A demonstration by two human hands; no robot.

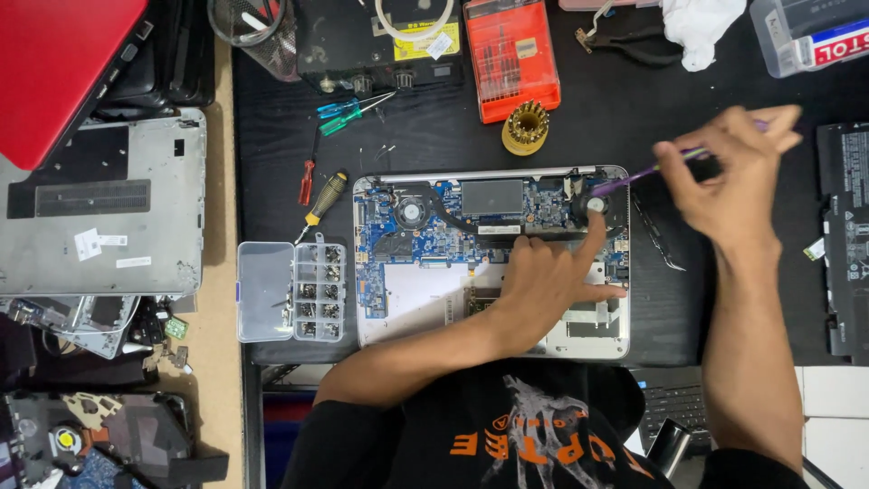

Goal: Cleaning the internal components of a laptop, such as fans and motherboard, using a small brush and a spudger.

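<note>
Head view: right hand (738, 172) pinches purple tool (634, 177); left hand (543, 281) spread on laptop (407, 308).

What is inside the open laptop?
Inside the open laptop: a blue circuit board, a round fan. The left hand hides parts beneath it.

The open laptop (493, 263) lies flat on the black table, its blue board and round fan showing. The thin purple tool (634, 177) slants down, its tip at the laptop's top right corner.

repair workshop: opened laptop (491, 258), screwdrivers (337, 113)
</note>
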